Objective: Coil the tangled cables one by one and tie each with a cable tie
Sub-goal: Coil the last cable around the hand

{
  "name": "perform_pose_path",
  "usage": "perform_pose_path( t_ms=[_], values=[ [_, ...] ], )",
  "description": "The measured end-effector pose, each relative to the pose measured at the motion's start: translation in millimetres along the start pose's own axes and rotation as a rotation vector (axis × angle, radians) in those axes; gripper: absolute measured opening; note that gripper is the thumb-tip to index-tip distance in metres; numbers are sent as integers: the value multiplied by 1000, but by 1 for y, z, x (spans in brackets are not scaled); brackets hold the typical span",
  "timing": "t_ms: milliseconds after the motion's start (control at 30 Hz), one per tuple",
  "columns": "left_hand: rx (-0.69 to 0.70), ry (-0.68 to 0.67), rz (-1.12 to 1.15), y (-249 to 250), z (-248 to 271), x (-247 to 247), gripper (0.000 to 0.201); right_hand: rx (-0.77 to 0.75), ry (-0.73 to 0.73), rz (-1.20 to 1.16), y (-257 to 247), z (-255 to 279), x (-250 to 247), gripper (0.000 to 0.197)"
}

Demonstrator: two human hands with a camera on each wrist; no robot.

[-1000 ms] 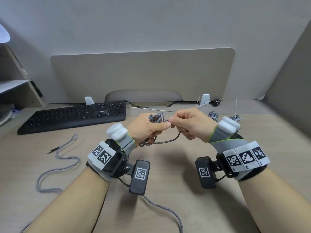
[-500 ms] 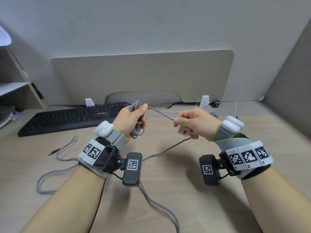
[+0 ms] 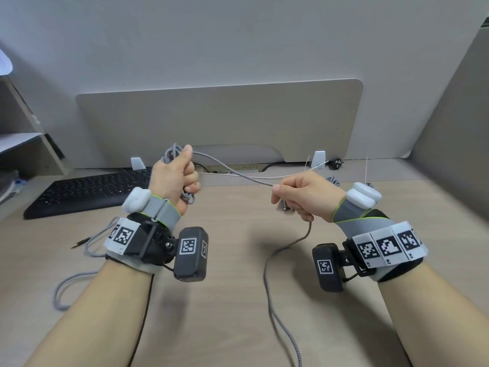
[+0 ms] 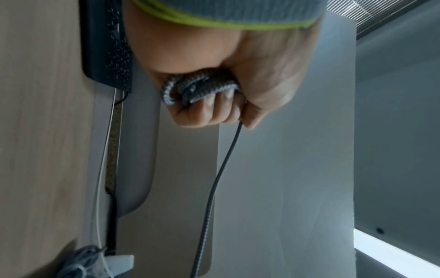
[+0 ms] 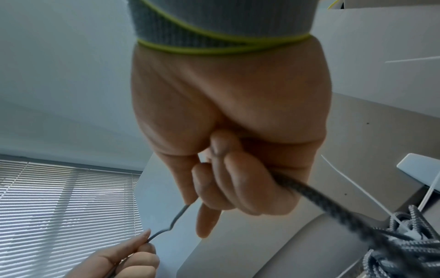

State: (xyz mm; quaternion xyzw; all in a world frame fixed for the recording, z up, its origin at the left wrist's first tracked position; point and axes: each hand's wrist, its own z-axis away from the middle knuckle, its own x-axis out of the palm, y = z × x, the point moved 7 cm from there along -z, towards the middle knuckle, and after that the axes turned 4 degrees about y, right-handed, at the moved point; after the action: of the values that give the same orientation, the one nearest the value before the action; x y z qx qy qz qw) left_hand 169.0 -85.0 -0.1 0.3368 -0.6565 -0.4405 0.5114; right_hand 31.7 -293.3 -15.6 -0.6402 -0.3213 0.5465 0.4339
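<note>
My left hand [image 3: 176,174] is raised above the desk and grips a small coil of grey braided cable [image 3: 172,154]; its loops stick out of the fist [image 4: 197,88]. From the thumb a single strand [image 3: 232,170] runs down to my right hand [image 3: 299,197], which pinches it and lets it pass through the curled fingers [image 5: 238,180]. Below the right hand the cable's free length [image 3: 272,292] trails over the desk toward me. White cable ties [image 3: 264,177] lie near the back edge.
A black keyboard [image 3: 87,190] sits at the back left. Another grey cable [image 3: 79,266] with a jack plug loops over the desk on the left. A tied grey cable bundle [image 5: 404,242] lies behind my right wrist. A beige divider panel [image 3: 219,120] closes the back.
My hands have drawn apart: the left one rose and moved left with the coil, the right one slid out along the cable, so a longer strand now spans between them.
</note>
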Motion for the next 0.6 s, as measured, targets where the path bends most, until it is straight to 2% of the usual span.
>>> perform_pose_path(
  t_ms=[167, 233, 333, 433, 600],
  values=[
    [-110, -141, -117, -27, 17, 22, 35, -29, 60, -76, -3, -1, 0, 29],
    [-132, -164, -145, -35, 24, 33, 27, -47, 71, -129, -6, -1, -1, 30],
    [-178, -191, -134, -46, 29, 40, 27, -72, 74, -176, -11, 2, -2, 30],
    [-243, -182, -136, -58, 34, 43, 27, -91, 36, -179, -15, 3, 6, 27],
    [-307, -188, -108, -68, 39, 49, 17, -110, -91, -143, -15, 6, 28, 25]
  ],
)
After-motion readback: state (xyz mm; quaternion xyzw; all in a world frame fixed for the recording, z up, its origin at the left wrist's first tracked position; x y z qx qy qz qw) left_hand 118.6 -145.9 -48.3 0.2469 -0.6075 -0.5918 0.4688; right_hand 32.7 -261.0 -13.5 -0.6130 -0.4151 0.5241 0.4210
